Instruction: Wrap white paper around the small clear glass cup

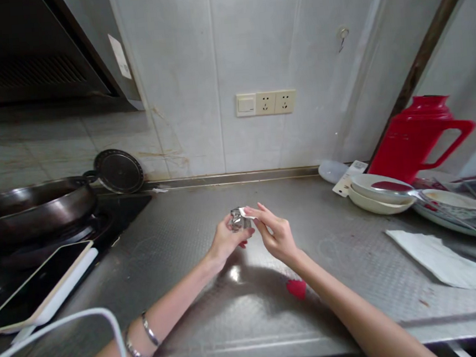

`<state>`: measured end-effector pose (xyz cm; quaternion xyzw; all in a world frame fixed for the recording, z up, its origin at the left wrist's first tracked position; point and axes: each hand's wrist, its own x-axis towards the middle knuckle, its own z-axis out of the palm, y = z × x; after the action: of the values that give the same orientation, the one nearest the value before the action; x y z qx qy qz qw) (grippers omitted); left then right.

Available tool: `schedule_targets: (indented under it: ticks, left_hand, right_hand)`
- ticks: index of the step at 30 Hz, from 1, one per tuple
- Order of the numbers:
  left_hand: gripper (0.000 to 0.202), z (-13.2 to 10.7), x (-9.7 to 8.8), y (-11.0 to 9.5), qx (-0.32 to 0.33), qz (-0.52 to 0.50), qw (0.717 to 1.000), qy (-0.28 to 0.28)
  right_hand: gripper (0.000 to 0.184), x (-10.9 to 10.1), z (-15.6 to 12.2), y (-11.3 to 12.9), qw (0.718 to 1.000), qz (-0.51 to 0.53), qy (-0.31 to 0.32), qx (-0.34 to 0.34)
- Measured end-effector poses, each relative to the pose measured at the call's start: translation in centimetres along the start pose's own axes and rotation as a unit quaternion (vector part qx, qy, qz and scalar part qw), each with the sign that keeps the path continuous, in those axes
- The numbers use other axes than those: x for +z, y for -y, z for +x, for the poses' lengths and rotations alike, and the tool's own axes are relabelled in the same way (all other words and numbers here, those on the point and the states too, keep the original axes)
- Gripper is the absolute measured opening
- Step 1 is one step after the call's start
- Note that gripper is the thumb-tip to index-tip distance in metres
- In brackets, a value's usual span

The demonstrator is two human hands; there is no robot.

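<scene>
My left hand (225,240) is closed around a small, clear, shiny object (237,221) that looks like glass; its exact kind I cannot make out. Against the top right of this object, my right hand (275,232) has a small white piece (246,214), like folded tissue, under its fingers. Both hands are close together above the middle of the metal counter (175,228). A bit of red shows below my left fingers, too small to name. Partly behind my right forearm lies a small red item (296,288) on the counter.
At left, a pan (36,204) sits on the black stove, with a phone (39,285) and white cable (78,313) in front. On the right stand a red thermos jug (412,144), stacked bowls (379,202) and a white napkin (441,263). Wall sockets (275,102) are behind.
</scene>
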<state>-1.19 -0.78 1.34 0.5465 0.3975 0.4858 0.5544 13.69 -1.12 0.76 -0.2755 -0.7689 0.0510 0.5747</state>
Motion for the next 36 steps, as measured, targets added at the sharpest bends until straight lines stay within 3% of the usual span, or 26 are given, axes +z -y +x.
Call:
schedule_targets:
  ticks: [6,11,13,20,23,27,31,36]
  left_hand:
    - [0.052,0.6,-0.6,0.1,-0.001,0.004,1.0,-0.018]
    - [0.05,0.8,-0.8,0.2,0.009,0.013,1.0,-0.017]
    - [0.051,0.6,-0.6,0.2,0.015,0.021,1.0,-0.003]
    - [0.053,0.1,-0.1,0.4,0.049,0.024,0.996,0.069]
    - [0.058,0.1,-0.1,0.5,0.062,0.017,0.993,0.096]
    - [0.067,0.1,0.1,0.3,0.055,0.006,0.994,0.092]
    - [0.073,0.0,0.2,0.0,0.042,-0.006,0.996,0.076]
    - [0.086,0.5,-0.4,0.7,0.011,-0.002,0.996,0.091]
  right_hand:
    - [0.026,-0.6,0.0,0.7,1.0,0.008,0.0,0.009]
    - [0.031,-1.2,0.4,0.1,0.974,-0.019,-0.15,0.166]
    - [0.032,-1.4,0.7,-0.3,0.965,-0.027,-0.166,0.199]
    - [0.036,-0.9,1.1,-1.3,0.967,0.043,-0.041,0.249]
    - [0.033,-0.8,1.3,-0.8,0.94,0.168,0.021,0.295]
    - [0.033,-1.1,1.5,0.0,0.895,0.303,0.09,0.316]
    - [0.046,-1.2,1.6,0.4,0.888,0.316,0.105,0.317]
    - [0.044,-1.0,1.9,0.5,0.888,0.285,0.062,0.356]
